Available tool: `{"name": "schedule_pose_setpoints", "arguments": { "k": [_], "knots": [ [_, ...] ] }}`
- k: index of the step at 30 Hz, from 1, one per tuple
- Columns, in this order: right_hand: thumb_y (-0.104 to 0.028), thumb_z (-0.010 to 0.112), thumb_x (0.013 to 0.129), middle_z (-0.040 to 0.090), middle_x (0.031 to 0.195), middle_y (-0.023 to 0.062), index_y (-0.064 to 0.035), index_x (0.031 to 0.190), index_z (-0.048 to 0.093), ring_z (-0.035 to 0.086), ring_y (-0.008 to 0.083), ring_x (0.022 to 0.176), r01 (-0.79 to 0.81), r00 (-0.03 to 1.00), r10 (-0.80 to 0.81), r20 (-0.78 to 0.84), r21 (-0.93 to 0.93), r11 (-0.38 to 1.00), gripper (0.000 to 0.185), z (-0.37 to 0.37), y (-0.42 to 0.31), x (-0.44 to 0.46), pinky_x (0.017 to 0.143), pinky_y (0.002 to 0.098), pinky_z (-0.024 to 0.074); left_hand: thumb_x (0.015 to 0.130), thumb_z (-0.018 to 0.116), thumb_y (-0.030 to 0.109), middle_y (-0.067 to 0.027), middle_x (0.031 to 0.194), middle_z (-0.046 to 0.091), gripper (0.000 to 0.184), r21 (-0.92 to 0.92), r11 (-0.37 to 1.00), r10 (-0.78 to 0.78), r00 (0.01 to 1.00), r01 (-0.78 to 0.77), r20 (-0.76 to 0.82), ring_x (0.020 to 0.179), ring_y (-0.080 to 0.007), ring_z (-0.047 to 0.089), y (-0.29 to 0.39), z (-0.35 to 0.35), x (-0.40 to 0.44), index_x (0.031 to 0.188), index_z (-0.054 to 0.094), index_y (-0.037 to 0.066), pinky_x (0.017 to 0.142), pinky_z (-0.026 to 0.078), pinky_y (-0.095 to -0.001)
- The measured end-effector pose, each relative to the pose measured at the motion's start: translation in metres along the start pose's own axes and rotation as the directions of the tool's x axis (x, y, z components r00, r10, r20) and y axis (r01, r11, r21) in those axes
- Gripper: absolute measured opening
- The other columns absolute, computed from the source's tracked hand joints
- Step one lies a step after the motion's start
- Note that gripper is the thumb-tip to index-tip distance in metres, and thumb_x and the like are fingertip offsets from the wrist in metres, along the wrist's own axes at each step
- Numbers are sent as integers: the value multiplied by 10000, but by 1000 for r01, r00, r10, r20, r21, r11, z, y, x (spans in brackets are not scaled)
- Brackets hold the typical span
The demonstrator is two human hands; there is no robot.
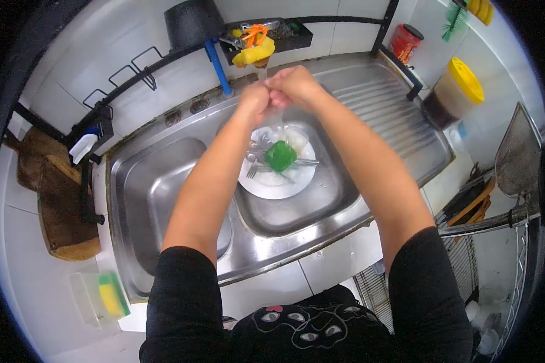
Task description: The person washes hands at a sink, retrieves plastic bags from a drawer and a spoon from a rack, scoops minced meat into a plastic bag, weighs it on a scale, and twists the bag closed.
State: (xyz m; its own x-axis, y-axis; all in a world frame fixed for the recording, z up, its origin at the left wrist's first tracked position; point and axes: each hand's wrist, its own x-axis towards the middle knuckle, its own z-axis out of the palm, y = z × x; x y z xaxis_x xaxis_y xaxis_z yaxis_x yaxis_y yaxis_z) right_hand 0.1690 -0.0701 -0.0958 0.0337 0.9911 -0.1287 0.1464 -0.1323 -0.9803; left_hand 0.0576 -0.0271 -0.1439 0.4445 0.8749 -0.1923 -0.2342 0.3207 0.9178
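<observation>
My left hand (255, 98) and my right hand (295, 86) meet just below the tap's mouth, over the right sink basin. Both have curled fingers pressed together; anything between them is hidden, and the fingertips are partly blurred. Water runs from the tap, which has a yellow cloth (254, 53) wrapped on it. Below my hands a white plate (278, 192) lies in the basin. On it are a green scrubbing pad or sponge (280, 155), a fork (252, 169) and several other pieces of cutlery, partly covered by the green piece.
The left basin (157, 199) and a ribbed drainboard (375, 91) flank the right basin. A yellow-lidded container (454, 94) stands at right. A black rack (284, 42) hangs behind the tap beside a blue pipe (218, 66). A sponge in a holder (111, 294) sits lower left.
</observation>
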Motion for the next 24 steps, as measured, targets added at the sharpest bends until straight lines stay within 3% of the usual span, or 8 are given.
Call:
{"name": "schedule_pose_setpoints", "arguments": {
  "k": [3, 5, 8, 10, 12, 16, 19, 24],
  "knots": [
    [-144, 542, 874, 576, 658, 51, -37, 833, 580, 567, 139, 563, -26, 997, 21, -78, -69, 997, 121, 2, -2, -13, 533, 275, 506, 821, 525, 178, 20, 561, 406, 128, 74, 997, -6, 988, 18, -157, 427, -124, 381, 15, 9, -13, 722, 485, 106, 373, 293, -278],
    [-135, 527, 874, 571, 679, 48, -59, 838, 567, 562, 137, 590, -9, 999, 11, -37, 60, 998, 93, 0, 9, -22, 555, 272, 501, 775, 552, 137, 19, 547, 394, 112, 351, 923, 225, 960, -156, -166, 398, -119, 348, 8, -6, -5, 696, 477, 111, 347, 262, -288],
    [-96, 498, 858, 619, 816, 99, -43, 953, 575, 613, 211, 731, 244, 970, -242, 33, -131, 961, 134, -13, 91, -16, 651, 335, 520, 730, 556, 61, -6, 576, 456, 72, 664, 716, 373, 922, -213, -106, 451, -137, 431, 22, -26, -18, 791, 529, 89, 392, 329, -301],
    [-45, 500, 812, 624, 984, 156, -36, 1007, 604, 614, 302, 887, 316, 910, -374, 182, -886, 338, 222, -14, 118, -68, 739, 393, 511, 733, 554, 69, -48, 606, 524, 124, 887, 396, 399, 915, -238, 67, 517, -182, 528, 37, -49, -21, 857, 550, 72, 446, 401, -325],
    [-32, 514, 775, 602, 1058, 185, -45, 1037, 624, 589, 340, 968, 183, 965, 150, 214, -964, 194, 284, -31, 145, -71, 802, 425, 488, 742, 562, 96, -148, 771, 592, 147, 965, 215, 502, 864, -150, 23, 726, -306, 578, 67, -56, -29, 886, 575, 70, 652, 439, -386],
    [-35, 528, 758, 609, 1039, 179, -54, 1002, 646, 587, 312, 983, -128, 987, 131, -91, -943, 308, 272, -32, 85, -119, 826, 411, 479, 845, 513, 242, -207, 890, 627, 218, 997, -15, 734, 676, -78, 64, 872, -394, 590, 134, 12, -80, 924, 581, 52, 787, 460, -446],
    [-24, 517, 758, 612, 1037, 155, -94, 1062, 626, 593, 295, 980, 22, 999, -51, 6, -952, 304, 331, -41, 92, -124, 815, 399, 487, 896, 442, 346, -221, 910, 627, 350, 952, -296, 632, 731, -78, 257, 884, -389, 593, 156, 46, -64, 1014, 579, 45, 779, 466, -444],
    [-29, 495, 765, 587, 1107, 109, -210, 1166, 577, 582, 285, 1002, 110, 992, -94, 81, -928, 355, 448, -35, 86, -160, 821, 391, 484, 917, 374, 420, -182, 982, 632, 468, 888, -458, 330, 934, 29, 140, 938, -351, 596, 155, 110, -58, 988, 642, 43, 797, 479, -444]
  ]
}}
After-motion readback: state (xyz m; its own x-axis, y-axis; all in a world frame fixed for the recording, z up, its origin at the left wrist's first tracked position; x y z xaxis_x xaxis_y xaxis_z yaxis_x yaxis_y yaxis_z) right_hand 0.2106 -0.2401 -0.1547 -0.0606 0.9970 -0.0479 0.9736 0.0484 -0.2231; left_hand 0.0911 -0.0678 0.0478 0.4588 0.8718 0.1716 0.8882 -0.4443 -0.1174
